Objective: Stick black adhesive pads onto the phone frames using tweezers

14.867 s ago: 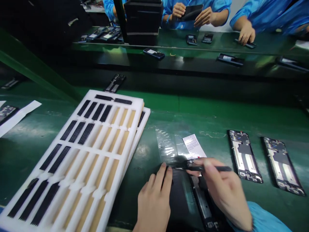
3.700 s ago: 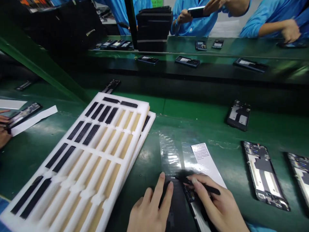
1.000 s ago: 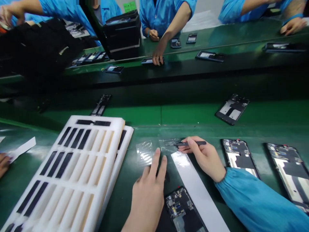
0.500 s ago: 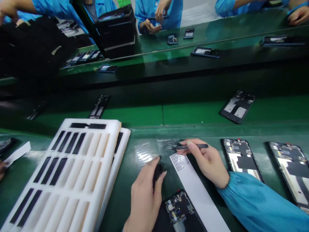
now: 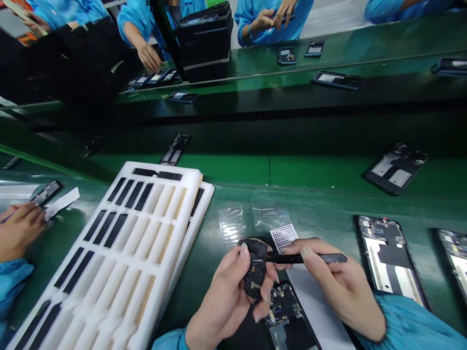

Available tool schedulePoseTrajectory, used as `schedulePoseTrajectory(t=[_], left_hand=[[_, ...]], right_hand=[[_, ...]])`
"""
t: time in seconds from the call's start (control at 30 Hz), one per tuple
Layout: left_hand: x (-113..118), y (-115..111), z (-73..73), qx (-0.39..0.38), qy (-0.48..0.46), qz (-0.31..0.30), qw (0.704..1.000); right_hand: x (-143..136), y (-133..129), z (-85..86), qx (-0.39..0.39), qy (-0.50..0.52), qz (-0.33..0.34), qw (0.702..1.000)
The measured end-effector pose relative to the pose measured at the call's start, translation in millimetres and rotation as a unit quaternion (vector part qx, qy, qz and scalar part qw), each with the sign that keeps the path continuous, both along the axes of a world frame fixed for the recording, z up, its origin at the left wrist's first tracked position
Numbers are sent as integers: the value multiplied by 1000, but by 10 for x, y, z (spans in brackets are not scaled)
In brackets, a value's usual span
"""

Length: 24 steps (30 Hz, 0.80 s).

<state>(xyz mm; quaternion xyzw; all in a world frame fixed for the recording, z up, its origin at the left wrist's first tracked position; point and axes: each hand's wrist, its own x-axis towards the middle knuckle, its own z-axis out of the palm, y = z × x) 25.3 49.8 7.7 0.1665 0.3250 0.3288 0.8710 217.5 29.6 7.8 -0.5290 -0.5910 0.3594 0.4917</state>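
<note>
A small black phone part (image 5: 254,279) is held upright between the thumb and fingers of my left hand (image 5: 228,291). My right hand (image 5: 335,282) grips black tweezers (image 5: 323,258), whose tips touch the part's upper area or lie just in front of it. Beneath my hands lies an opened phone (image 5: 292,316) with its board showing. Beside it a white strip (image 5: 317,306) carries a sheet of small dark dots (image 5: 283,236) at its far end. Two clear plastic pieces (image 5: 232,223) (image 5: 270,218) lie beyond my hands.
White foam trays (image 5: 160,253) with black strips are stacked at the left. Open phones (image 5: 388,255) (image 5: 452,257) lie at the right, and another phone (image 5: 396,167) rests on the green belt. A co-worker's hand (image 5: 22,228) is at the far left; other people work across the line.
My left hand has turned to show the black part's face. My right hand has brought the tweezers from the clear film down to the part. The camera view has shifted left.
</note>
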Motion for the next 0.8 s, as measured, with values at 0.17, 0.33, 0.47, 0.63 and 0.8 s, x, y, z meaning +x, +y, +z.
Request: schedulePoseTrajectory(t=[0.17, 0.33, 0.47, 0.63, 0.8], left_hand=[[12, -20, 24, -11, -8, 3, 1000], [18, -35, 23, -5, -6, 14, 1000], [-6, -42, 26, 16, -21, 6, 1000], [-48, -69, 14, 61, -28, -4, 998], [-35, -81, -46, 89, -25, 0, 996]], right_hand=[[2, -22, 4, 13, -12, 2, 1000], [21, -52, -33, 27, -31, 20, 999], [50, -53, -57, 55, -46, 30, 997], [92, -61, -74, 76, -46, 43, 995], [78, -138, -86, 85, -40, 63, 994]])
